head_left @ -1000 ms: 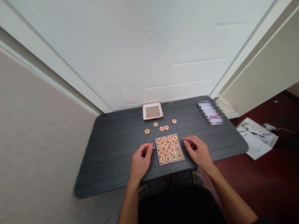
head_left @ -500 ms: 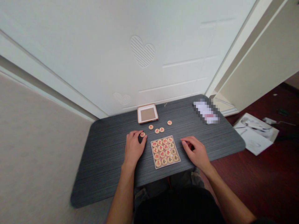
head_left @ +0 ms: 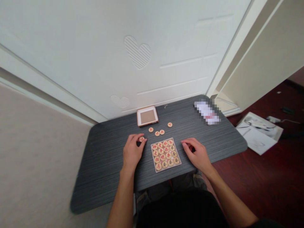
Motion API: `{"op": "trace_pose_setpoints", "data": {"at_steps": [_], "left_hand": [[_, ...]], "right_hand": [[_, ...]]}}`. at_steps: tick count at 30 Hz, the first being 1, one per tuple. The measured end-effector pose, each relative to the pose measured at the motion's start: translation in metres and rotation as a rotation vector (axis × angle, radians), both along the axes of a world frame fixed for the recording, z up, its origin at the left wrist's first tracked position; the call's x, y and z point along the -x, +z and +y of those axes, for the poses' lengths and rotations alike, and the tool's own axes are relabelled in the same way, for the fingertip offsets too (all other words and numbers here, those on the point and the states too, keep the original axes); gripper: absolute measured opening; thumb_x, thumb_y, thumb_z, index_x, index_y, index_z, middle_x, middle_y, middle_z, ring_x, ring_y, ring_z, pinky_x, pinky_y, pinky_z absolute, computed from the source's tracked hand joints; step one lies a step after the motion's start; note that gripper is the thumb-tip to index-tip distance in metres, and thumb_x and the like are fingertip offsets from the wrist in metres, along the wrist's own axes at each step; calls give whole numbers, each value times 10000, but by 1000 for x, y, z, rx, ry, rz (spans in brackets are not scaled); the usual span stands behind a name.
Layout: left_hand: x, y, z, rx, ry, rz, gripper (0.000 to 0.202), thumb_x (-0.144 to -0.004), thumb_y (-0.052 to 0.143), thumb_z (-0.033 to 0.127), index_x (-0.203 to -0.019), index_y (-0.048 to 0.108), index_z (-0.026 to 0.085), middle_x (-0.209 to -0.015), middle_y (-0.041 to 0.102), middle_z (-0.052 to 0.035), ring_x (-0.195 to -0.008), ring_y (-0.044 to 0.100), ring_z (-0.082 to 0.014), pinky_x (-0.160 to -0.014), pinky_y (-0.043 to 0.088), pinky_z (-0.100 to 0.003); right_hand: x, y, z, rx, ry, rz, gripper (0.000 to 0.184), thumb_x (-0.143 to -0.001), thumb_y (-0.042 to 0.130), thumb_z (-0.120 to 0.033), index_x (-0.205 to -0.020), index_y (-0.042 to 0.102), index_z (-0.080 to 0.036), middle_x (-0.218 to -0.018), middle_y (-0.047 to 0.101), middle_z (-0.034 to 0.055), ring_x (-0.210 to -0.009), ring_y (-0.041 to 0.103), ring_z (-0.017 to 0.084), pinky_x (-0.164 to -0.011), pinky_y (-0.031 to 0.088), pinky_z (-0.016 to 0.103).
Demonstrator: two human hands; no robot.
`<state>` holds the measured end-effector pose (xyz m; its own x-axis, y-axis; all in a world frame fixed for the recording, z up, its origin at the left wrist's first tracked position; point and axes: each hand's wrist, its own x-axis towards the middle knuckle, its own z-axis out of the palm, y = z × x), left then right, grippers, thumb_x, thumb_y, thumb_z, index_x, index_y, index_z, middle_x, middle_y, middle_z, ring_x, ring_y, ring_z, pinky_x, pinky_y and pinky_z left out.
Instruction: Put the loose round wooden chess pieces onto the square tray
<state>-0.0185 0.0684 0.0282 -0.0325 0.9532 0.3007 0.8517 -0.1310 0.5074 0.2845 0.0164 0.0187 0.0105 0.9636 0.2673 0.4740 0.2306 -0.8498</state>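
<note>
My left hand (head_left: 133,151) pinches a round wooden xiangqi piece (head_left: 142,139) with a red character between thumb and fingers, at the left of the loose pieces. Right of it lies a square tray (head_left: 155,167) with rows of xiangqi pieces, most marked red and several marked black along the near and right sides. My right hand (head_left: 196,154) rests on the table just right of the tray, its fingers curled in and thumb near the forefinger. Nothing shows in it. Several loose red-marked pieces (head_left: 161,132) lie beyond the tray.
An open box lid (head_left: 147,116) lies at the back of the dark table (head_left: 104,177), against a white door (head_left: 178,38). A blurred-out item (head_left: 207,112) is at the back right. A white box (head_left: 260,133) sits on the red floor to the right.
My left thumb and fingers have closed in on the red-marked piece, which they stood around before. My right hand keeps its place beside the tray. The whole view has shifted slightly.
</note>
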Motion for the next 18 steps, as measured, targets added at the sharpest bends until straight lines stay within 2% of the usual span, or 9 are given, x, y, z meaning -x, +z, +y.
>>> {"op": "trace_pose_setpoints", "data": {"at_steps": [6,12,18], "left_hand": [[-4,10,-9,-32,19,-137,271,-899,674,427,-1069,742,227,-1086,708,-60,-723,661,-168,-761,570,-325],[-24,30,-30,-7,-4,-309,296,-848,743,452,-1069,758,255,-994,790,-30,-732,714,-174,-740,590,-311],[-44,34,-39,67,-56,-507,251,-820,780,426,-987,775,238,-959,809,-34,-809,768,-207,-758,625,-331]], "right_hand": [[0,1,0,-4,1,-11,200,-993,568,-309,-1026,749,-231,-960,731,64,-741,641,178,-686,527,301],[0,0,-1,-7,-3,-15,205,-995,563,-313,-1020,749,-229,-964,735,66,-741,643,179,-681,528,299],[0,-1,0,-10,4,-29,204,-993,566,-314,-1026,749,-227,-967,736,66,-738,644,177,-680,529,299]]}}
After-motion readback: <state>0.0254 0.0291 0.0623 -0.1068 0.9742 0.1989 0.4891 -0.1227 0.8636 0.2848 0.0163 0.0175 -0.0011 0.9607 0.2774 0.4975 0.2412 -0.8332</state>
